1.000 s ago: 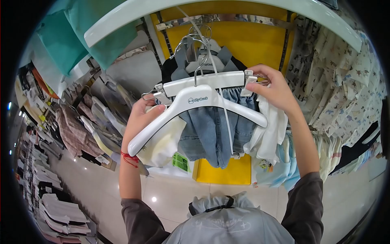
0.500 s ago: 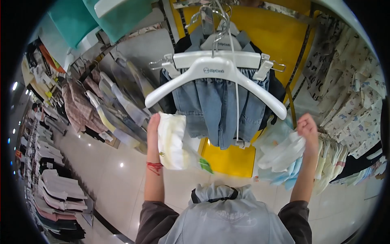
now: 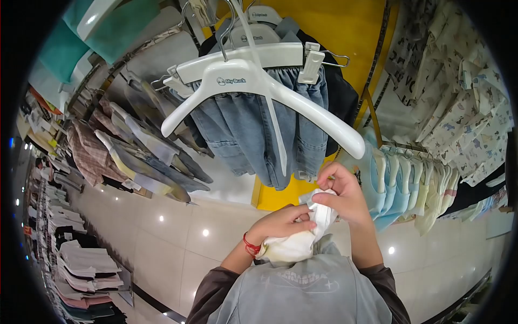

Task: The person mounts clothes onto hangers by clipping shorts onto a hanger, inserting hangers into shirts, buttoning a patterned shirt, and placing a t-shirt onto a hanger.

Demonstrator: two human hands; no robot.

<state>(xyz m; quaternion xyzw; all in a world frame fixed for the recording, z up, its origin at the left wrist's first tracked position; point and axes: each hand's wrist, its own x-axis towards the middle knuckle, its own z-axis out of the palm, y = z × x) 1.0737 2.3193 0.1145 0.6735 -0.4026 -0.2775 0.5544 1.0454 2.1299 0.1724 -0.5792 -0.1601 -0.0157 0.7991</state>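
Observation:
My left hand (image 3: 283, 222), with a red string bracelet at the wrist, holds a bunched white and pale yellow cloth (image 3: 291, 245) low in front of my chest. The fingers of my right hand (image 3: 341, 191) pinch the upper white part of a cloth, close beside the left hand. Above both hands hang blue denim bottoms (image 3: 248, 129), clipped to a white clip hanger (image 3: 286, 55). An empty white hanger (image 3: 216, 81) marked My Duck hangs in front of them. Where one cloth ends and another begins is hard to tell.
Racks of clothes stand on the left (image 3: 145, 146), with folded stacks (image 3: 86, 259) lower down. Light blue and cream garments (image 3: 399, 183) hang at right, below printed clothes (image 3: 458, 108). A yellow panel (image 3: 345, 32) is behind the hangers. The tiled floor (image 3: 210, 237) lies below.
Both hands have let go of the clip hanger and moved down and together, bringing the cloths in front of my chest. The hangers appear higher and further left in view.

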